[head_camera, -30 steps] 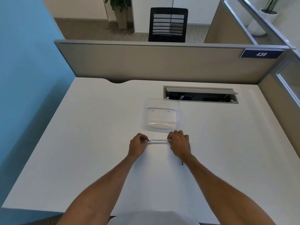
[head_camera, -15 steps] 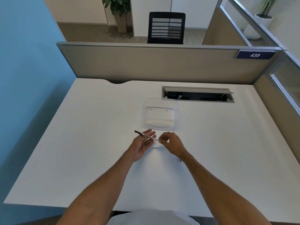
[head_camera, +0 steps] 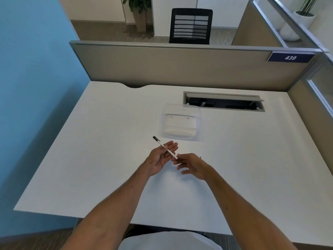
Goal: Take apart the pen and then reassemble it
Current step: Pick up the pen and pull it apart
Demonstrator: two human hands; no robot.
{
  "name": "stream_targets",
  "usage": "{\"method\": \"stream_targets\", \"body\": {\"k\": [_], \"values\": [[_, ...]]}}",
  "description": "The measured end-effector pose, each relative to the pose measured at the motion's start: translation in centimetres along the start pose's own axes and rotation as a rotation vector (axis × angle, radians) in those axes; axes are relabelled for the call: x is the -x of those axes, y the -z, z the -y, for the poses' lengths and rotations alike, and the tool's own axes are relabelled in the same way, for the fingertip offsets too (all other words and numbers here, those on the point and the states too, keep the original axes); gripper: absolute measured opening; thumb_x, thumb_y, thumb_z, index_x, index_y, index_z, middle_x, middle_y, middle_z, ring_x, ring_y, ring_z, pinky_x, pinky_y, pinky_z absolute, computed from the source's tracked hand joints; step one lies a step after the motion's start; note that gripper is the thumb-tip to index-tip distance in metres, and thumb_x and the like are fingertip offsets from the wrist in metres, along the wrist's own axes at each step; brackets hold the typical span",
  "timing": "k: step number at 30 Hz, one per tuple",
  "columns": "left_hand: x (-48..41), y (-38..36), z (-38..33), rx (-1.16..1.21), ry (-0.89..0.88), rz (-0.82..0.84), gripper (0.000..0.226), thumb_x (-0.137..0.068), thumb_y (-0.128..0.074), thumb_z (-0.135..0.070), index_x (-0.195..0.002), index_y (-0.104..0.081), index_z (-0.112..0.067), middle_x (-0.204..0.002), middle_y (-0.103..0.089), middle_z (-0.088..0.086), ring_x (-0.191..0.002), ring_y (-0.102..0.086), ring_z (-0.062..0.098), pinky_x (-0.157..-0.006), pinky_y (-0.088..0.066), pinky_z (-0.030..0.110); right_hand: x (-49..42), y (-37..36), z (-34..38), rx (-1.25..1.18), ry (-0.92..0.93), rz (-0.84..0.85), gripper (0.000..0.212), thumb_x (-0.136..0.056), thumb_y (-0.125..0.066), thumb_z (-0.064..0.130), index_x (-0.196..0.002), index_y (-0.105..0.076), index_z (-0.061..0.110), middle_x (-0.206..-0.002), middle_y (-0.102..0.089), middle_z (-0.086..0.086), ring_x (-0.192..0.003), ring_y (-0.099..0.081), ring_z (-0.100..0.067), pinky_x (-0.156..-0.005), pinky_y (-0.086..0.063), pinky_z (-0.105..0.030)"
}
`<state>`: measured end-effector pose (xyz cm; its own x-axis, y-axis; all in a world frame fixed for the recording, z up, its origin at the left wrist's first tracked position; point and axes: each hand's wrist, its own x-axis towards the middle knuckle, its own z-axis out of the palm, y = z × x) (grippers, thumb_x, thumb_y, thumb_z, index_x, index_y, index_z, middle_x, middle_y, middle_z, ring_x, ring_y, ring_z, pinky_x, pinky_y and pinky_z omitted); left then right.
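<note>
Pen (head_camera: 165, 148) in both hands above a white worktop (head_camera: 108, 141), its slim white barrel running diagonally from a dark end at the far left, clear of the fingers, down to the near right. The left hand (head_camera: 158, 159) lies palm up with fingers loosely spread, the barrel resting across them; the thumb's part in the hold is hard to make out. The right hand (head_camera: 191, 165) meets the pen's near end with thumb and forefinger pinched on it, the other fingers curled loosely below, and the pen's tip is hidden inside that pinch. Whether the pen is whole or already partly unscrewed cannot be told at this size. Just behind the right hand, a small dark sliver (head_camera: 200, 157) shows on the worktop, mostly hidden and not identifiable. Both forearms reach in from the bottom edge, cut off by the frame, above a pale garment. Beyond the hands sits a clear plastic tray (head_camera: 182, 123), its contents too faint to read. Farther back, an open cable hatch (head_camera: 223, 103) is set into the worktop, then a beige partition (head_camera: 180, 67) bearing a blue plate marked 439 (head_camera: 290, 57), with a black mesh chair (head_camera: 191, 26) behind it.
</note>
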<state>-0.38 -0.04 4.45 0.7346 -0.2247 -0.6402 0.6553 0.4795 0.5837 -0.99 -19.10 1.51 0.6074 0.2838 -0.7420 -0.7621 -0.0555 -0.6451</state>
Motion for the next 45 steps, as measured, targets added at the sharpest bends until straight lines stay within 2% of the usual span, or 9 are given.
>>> {"method": "stream_targets", "body": {"k": [4, 9, 14, 21, 26, 31, 34, 38, 45], "values": [[0.2, 0.0, -0.2, -0.013, -0.007, 0.004, 0.045, -0.118, -0.037, -0.006, -0.16, -0.046, 0.007, -0.162, -0.056, 0.022, -0.156, -0.051, 0.035, -0.134, -0.035, 0.047, 0.2, -0.1, -0.2, -0.036, -0.08, 0.141, 0.049, -0.114, -0.043, 0.027, -0.14, -0.072, -0.005, -0.106, -0.078, -0.005, -0.065, -0.054, -0.013, -0.075, -0.052, -0.031], [0.2, -0.1, -0.7, -0.012, -0.025, 0.004, 0.045, -0.118, -0.037, -0.006, -0.16, -0.046, 0.008, -0.162, -0.056, 0.023, -0.156, -0.05, 0.037, -0.134, -0.034, 0.048, 0.1, -0.6, -0.1, -0.031, -0.08, 0.226, 0.048, -0.117, -0.043, 0.027, -0.139, -0.072, -0.005, -0.101, -0.077, -0.004, -0.066, -0.043, -0.013, -0.073, -0.054, -0.03], [-0.2, -0.2, -1.0, -0.052, -0.06, -0.049, 0.044, -0.118, -0.037, -0.007, -0.158, -0.046, 0.01, -0.16, -0.056, 0.027, -0.154, -0.052, 0.04, -0.127, -0.042, 0.046, 0.1, -0.8, 0.1, 0.145, 0.089, 0.086, 0.036, -0.118, -0.049, 0.029, -0.109, -0.075, 0.007, -0.085, -0.067, -0.002, -0.058, -0.042, -0.011, -0.066, -0.047, -0.026], [-1.1, -1.0, -0.3, -0.094, -0.086, -0.129, 0.039, -0.117, -0.043, -0.007, -0.15, -0.053, 0.011, -0.152, -0.063, 0.029, -0.147, -0.06, 0.042, -0.127, -0.045, 0.05, -0.4, -0.3, 0.1, 0.396, 0.259, -0.049, 0.046, -0.116, -0.055, 0.027, -0.116, -0.077, -0.014, -0.085, -0.068, -0.012, -0.06, -0.047, -0.015, -0.055, -0.039, -0.022], [-1.2, -0.8, 0.0, -0.101, -0.07, -0.184, 0.038, -0.115, -0.05, -0.008, -0.148, -0.059, 0.009, -0.148, -0.067, 0.027, -0.143, -0.064, 0.04, -0.125, -0.048, 0.047, -0.8, -0.6, -0.2, 0.583, 0.352, -0.142, 0.037, -0.114, -0.054, 0.014, -0.107, -0.082, -0.009, -0.083, -0.07, -0.013, -0.059, -0.051, -0.02, -0.051, -0.041, -0.023], [-1.0, -0.2, -0.6, -0.074, -0.036, -0.138, 0.041, -0.116, -0.045, -0.008, -0.153, -0.055, 0.008, -0.153, -0.065, 0.024, -0.147, -0.061, 0.037, -0.129, -0.043, 0.046, -0.2, -0.5, 0.1, 0.435, 0.237, -0.053, 0.041, -0.113, -0.06, 0.037, -0.121, -0.082, 0.004, -0.111, -0.085, -0.014, -0.069, -0.068, -0.018, -0.061, -0.052, -0.023], [-0.9, -0.2, -0.8, -0.058, -0.022, -0.094, 0.042, -0.117, -0.042, -0.009, -0.155, -0.054, 0.005, -0.156, -0.063, 0.021, -0.15, -0.058, 0.034, -0.13, -0.042, 0.045, -0.3, -0.5, 0.6, 0.253, 0.104, -0.031, 0.056, -0.117, -0.045, 0.047, -0.124, -0.081, 0.003, -0.119, -0.085, -0.012, -0.076, -0.073, -0.02, -0.07, -0.057, -0.029], [-0.9, -0.4, -0.9, -0.046, -0.017, -0.061, 0.043, -0.119, -0.038, -0.011, -0.157, -0.053, 0.002, -0.158, -0.062, 0.019, -0.152, -0.057, 0.034, -0.132, -0.039, 0.047, -0.6, -0.4, 0.9, 0.198, 0.025, 0.009, 0.059, -0.119, -0.039, 0.039, -0.128, -0.078, -0.004, -0.111, -0.085, -0.013, -0.077, -0.071, -0.02, -0.076, -0.055, -0.03], [-1.3, -0.6, -1.4, -0.018, -0.012, -0.095, 0.044, -0.12, -0.034, -0.012, -0.158, -0.051, 0.001, -0.157, -0.063, 0.019, -0.147, -0.059, 0.043, -0.128, -0.043, 0.053, -1.0, -0.5, 1.5, 0.182, 0.109, -0.05, 0.044, -0.113, -0.06, 0.039, -0.114, -0.08, 0.0, -0.094, -0.075, -0.008, -0.078, -0.07, -0.02, -0.076, -0.055, -0.031]]}}
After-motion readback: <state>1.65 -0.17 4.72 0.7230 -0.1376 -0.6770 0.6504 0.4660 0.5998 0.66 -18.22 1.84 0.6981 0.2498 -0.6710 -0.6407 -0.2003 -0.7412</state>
